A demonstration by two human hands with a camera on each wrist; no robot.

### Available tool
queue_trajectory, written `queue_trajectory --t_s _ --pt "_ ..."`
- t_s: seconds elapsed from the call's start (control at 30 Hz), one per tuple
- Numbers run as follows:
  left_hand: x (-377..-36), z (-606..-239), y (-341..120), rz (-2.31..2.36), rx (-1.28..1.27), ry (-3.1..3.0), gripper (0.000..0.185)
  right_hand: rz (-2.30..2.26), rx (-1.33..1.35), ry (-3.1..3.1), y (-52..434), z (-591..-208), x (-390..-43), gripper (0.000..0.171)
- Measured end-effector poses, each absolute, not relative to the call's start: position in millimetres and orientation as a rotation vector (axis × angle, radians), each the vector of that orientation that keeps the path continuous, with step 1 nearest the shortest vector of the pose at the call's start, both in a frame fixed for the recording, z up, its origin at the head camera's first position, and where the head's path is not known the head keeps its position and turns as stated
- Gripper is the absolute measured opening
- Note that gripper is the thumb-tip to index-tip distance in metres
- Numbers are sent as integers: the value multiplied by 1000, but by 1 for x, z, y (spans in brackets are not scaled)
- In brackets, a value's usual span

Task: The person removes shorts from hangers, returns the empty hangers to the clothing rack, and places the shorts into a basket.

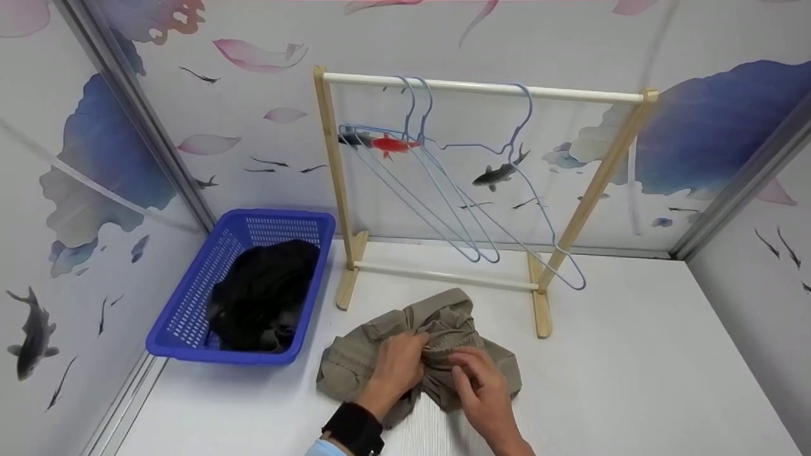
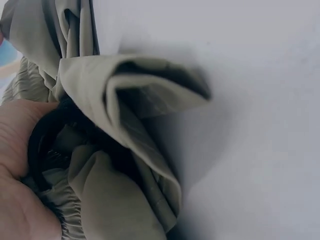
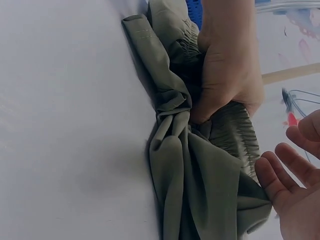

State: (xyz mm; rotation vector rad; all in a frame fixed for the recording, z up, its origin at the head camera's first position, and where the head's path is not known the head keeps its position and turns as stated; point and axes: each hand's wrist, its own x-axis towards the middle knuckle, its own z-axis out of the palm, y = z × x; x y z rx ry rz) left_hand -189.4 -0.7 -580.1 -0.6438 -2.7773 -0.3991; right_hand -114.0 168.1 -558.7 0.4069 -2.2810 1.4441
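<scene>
A crumpled khaki garment (image 1: 437, 316) with gathered elastic edges lies on the white table. My left hand (image 1: 398, 364), a black band at its wrist, grips its bunched middle. In the left wrist view, a black curved strip (image 2: 37, 150) shows beside that hand among the folds; the left fingertips are buried in cloth. My right hand (image 1: 485, 386) is at the garment's right part, fingers loosely bent and thumb apart. Seen from the right wrist, its fingertips (image 3: 265, 172) are right by the gathered elastic (image 3: 242, 135).
A blue plastic basket (image 1: 180, 297) holding dark clothing (image 1: 266, 291) stands to the left. Behind the garment is a wooden rack (image 1: 342, 202) with a white top bar (image 1: 469, 85). Several light-blue wire hangers (image 1: 538, 196) hang from it. Printed wall panels (image 1: 266, 177) enclose the table.
</scene>
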Motion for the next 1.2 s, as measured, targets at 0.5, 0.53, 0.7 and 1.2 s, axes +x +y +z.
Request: queue_trajectory --t_s 0.5,0.53,0.7,1.2 --pt "-181 -568 -11 -556 -643 -2559 36 1360 322 -2296 174 -561 -119 17" --pt "-181 -567 -12 -570 -642 -2549 37 1361 317 -2296 174 -560 -119 17" --pt "-180 -559 -15 -629 -643 -2512 46 1394 282 -2269 172 -557 -118 19" --pt "-179 -536 -25 -612 -598 -2438 55 1343 219 -2212 176 -555 -123 24"
